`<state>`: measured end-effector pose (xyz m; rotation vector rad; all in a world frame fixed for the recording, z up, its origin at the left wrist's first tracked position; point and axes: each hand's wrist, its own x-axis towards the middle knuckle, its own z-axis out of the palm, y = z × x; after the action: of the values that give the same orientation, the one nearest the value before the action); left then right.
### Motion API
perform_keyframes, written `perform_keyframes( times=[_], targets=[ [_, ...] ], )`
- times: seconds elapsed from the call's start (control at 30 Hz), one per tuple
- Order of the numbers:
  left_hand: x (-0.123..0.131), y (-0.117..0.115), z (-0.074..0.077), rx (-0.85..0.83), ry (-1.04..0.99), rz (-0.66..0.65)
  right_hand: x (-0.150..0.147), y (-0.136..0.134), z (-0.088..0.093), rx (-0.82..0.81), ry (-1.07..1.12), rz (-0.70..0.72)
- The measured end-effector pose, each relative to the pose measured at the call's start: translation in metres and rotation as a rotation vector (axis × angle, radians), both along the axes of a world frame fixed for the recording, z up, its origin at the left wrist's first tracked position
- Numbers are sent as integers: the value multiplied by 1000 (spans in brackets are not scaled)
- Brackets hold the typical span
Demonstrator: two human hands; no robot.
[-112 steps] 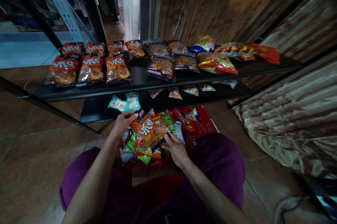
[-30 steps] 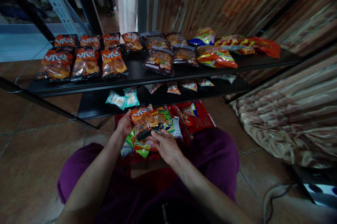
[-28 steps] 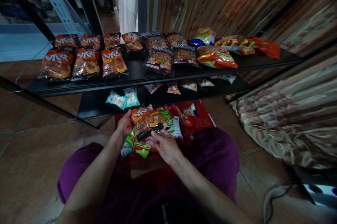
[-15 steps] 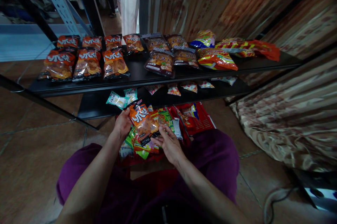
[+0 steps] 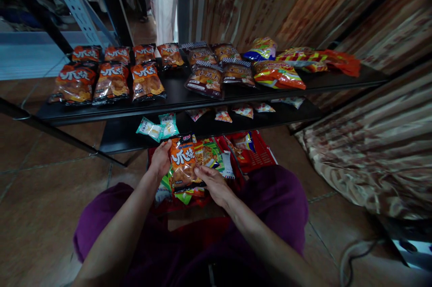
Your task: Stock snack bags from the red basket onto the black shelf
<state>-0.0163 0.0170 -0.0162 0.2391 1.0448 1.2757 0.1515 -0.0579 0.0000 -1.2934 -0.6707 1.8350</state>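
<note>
An orange snack bag (image 5: 183, 161) is held over packets (image 5: 209, 154) in the red basket (image 5: 265, 156), its left edge grasped by the fingers of the left hand (image 5: 161, 160), its right by those of the right hand (image 5: 215, 182); 7 similar bags (image 5: 112, 83) are ranged on the upper shelf (image 5: 175, 85).

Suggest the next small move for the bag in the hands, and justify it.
Probably lift the orange bag toward the gap on the upper shelf, right of the front three matching bags: left hand and right hand hold it, and another matching bag lies behind that gap.
</note>
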Motion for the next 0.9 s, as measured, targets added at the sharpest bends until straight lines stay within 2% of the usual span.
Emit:
perform_keyframes(
  times=[0.1, 0.23, 0.37, 0.47, 0.53, 0.63, 0.9],
  targets=[
    [-2, -2, 2, -1, -19, -114, -4, -1, -7, -28, 9, -91],
    [-2, -9, 4, -42, -20, -305, -1, 4, -8, -121, 50, -220],
    [5, -22, 5, 73, -20, -464, 8, 14, -6, -146, 96, -325],
    [12, -27, 6, 139, 22, -471, 12, 16, -6, -127, 83, -301],
    [14, -28, 6, 135, 63, -436, 13, 16, -8, -102, 83, -258],
    [15, -28, 6, 134, 143, -399, 11, 15, -10, -35, 102, -266],
    [14, -40, 6, 223, 263, -509, 11, 23, -13, 30, 73, -324]
  ],
)
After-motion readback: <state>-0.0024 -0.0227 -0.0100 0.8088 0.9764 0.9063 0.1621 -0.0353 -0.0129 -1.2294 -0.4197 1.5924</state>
